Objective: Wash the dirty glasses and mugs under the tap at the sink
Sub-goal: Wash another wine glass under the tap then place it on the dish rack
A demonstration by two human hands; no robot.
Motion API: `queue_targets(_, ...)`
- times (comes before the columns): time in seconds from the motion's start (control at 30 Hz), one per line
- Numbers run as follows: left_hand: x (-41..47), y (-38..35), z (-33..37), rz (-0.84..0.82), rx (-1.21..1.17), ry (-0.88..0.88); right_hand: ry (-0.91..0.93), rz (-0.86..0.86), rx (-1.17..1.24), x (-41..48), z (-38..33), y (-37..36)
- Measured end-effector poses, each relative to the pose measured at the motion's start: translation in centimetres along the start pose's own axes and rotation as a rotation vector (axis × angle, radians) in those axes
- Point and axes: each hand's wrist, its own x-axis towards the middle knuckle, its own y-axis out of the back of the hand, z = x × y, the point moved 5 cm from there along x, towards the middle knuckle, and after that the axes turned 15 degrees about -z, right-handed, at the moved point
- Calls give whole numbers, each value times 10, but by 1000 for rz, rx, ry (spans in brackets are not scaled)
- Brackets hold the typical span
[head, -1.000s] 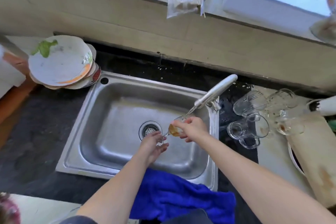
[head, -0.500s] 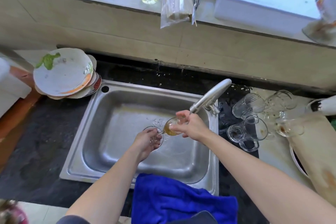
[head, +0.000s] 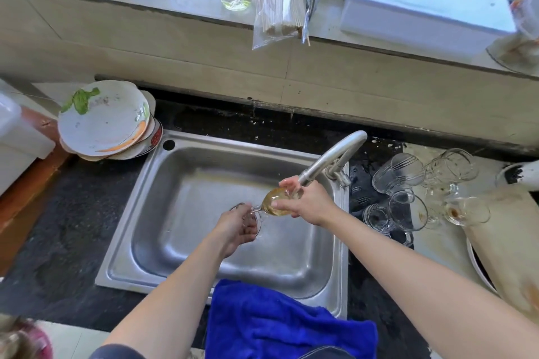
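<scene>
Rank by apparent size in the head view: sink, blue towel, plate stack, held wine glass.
1. sink
2. blue towel, though it is nearest the camera and cut off by the frame, so its lead over the plates is unsure
3. plate stack
4. wine glass

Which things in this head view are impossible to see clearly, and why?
- Head view: mouth of the curved metal tap, and any water: hidden by the right hand.
- Drain of the steel sink: covered by the left hand and clear stemmed glass.
- Pink object, bottom-left corner: blurred, cut by the edge.
</scene>
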Motion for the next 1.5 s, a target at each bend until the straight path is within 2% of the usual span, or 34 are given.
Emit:
queue_targets(0.1,3,1,7,29,-77,-105,-38,62,62,-1,0,0)
queue_targets(0.27,-1,2,6,44,82,49,47,-97,-95,-3,-4,-1)
queue_targets(0.43,1,1,13,8,-40,-59,-54,67,-63,-7,-2,5)
queue_targets(0.57,-7,0,9,-49,171,116,-26,-33,-70,-10,0,4)
queue_targets(0.67,-14,-5,8,-83,276,216,-32,-17,21,-14,-2,7)
queue_targets(0.73,-18,-13,19,-23,253,141,-76,-23,96,-16,0,9)
queue_targets(0.8,-24,-20,39,100,309,-26,-113,-47,252,-18,6,9)
queue_targets(0.9,-43,-29,71,309,736,-256,-151,-27,469,-23,15,5)
queue_targets(0.97,-65,-41,90,433,1039,-406,-166,7,524,-25,19,0)
queue_targets(1.03,-84,-55,105,493,1189,-558,-154,24,585,-26,19,-6)
queue_targets(1.13,-99,-66,113,507,1294,-690,-96,-22,803,-26,12,-14)
queue_targets(1.2,-100,-63,112,465,1260,-732,-61,-13,891,-27,7,-14)
queue_targets(1.27,-88,-54,109,381,1098,-678,-26,66,779,-27,5,-8)
queue_targets(1.4,-40,-37,78,132,366,-207,103,222,169,-33,-6,7)
queue_targets(1.43,-31,-40,69,80,236,-115,129,236,-2,-36,-8,8)
queue_targets(1.5,-15,-48,60,12,121,4,217,217,-303,-41,-16,8)
